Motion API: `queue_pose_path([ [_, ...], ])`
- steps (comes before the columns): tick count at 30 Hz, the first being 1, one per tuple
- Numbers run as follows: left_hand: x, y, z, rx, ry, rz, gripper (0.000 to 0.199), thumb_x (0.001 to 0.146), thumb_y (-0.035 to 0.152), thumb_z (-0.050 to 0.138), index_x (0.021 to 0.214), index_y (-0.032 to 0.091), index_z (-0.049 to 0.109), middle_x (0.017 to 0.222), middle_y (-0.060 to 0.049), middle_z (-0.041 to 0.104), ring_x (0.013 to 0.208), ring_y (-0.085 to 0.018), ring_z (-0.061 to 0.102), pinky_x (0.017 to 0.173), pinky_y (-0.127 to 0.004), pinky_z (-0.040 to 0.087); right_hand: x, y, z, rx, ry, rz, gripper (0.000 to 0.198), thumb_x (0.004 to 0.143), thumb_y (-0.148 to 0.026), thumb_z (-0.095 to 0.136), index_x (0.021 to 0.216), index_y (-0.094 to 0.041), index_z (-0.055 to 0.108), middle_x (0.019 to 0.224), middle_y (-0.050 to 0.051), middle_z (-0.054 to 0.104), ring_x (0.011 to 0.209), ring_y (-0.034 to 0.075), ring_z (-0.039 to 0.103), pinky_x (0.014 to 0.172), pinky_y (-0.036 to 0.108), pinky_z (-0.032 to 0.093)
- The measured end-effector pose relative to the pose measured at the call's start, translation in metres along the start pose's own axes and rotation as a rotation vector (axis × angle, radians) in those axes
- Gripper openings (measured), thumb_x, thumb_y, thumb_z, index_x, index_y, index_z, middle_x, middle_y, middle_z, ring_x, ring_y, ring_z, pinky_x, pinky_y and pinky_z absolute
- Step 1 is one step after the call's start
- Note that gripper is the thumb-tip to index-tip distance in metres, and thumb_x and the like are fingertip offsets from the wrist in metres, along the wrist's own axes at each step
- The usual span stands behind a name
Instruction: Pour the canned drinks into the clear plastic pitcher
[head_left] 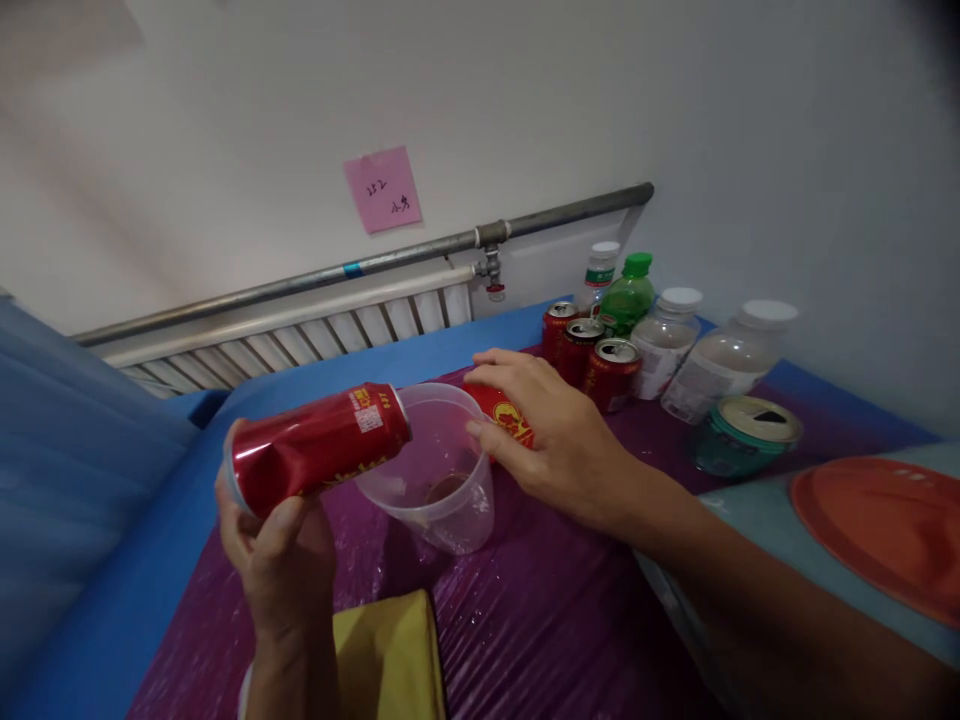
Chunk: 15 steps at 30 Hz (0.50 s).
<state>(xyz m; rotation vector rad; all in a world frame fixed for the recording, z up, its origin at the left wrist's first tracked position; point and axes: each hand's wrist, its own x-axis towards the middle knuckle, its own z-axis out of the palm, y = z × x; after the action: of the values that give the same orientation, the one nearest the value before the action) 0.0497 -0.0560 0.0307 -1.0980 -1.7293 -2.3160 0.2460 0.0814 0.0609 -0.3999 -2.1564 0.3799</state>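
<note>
The left hand (281, 550) holds the red can (311, 445), likely squashy, best by its bottom; can't tell if the right hand (559, 440) grips.

This is a plain indoor room, whether home or workroom I cannot tell: pale wall (225, 130), slatted radiator (375, 322) beyond the worktop (450, 350)'s far edge, exposed metal pipe (420, 252), handwritten pink note (383, 189), blue fabric (67, 480) past the left edge, shiny purple sheeting (540, 610) spread on top.
</note>
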Motion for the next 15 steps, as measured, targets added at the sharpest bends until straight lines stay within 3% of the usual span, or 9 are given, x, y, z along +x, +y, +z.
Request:
queue_pose_path([
  [3,0.002,0.000,0.008,-0.226,0.093,-0.042,0.054,0.067,0.022,0.069,0.121,0.023,0.064,0.123,0.000,0.068,0.128,-0.028,0.054,0.108,-0.039,0.045,0.000,0.002,0.004,0.025,-0.016,0.002,0.027,0.093,-0.024,0.058,0.119,-0.017,0.058,0.125,0.014,0.062,0.120,0.028,0.056,0.103,0.050,0.047],
  [6,0.001,-0.004,0.011,-0.313,0.105,-0.052,0.048,0.063,0.017,0.072,0.111,0.023,0.069,0.113,0.001,0.070,0.119,-0.022,0.060,0.108,-0.035,0.044,-0.001,0.002,0.007,0.073,-0.043,-0.007,0.025,0.096,-0.024,0.053,0.119,-0.016,0.057,0.123,0.014,0.062,0.119,0.026,0.057,0.103,0.047,0.048],
  [11,-0.001,-0.008,0.008,-0.340,0.106,-0.126,0.059,0.062,0.017,0.077,0.119,0.026,0.067,0.115,0.002,0.069,0.111,-0.019,0.062,0.104,-0.031,0.045,-0.002,0.003,0.011,0.155,-0.154,0.030,0.023,0.100,-0.023,0.044,0.119,-0.018,0.055,0.121,0.012,0.063,0.114,0.022,0.059,0.100,0.044,0.050],
  [15,-0.001,-0.006,0.010,-0.317,0.103,-0.065,0.054,0.060,0.021,0.079,0.113,0.024,0.070,0.115,0.002,0.069,0.109,-0.018,0.062,0.106,-0.030,0.043,-0.003,0.003,0.012,0.178,-0.190,0.063,0.025,0.101,-0.026,0.041,0.120,-0.016,0.055,0.119,0.012,0.063,0.112,0.023,0.059,0.098,0.044,0.050],
])
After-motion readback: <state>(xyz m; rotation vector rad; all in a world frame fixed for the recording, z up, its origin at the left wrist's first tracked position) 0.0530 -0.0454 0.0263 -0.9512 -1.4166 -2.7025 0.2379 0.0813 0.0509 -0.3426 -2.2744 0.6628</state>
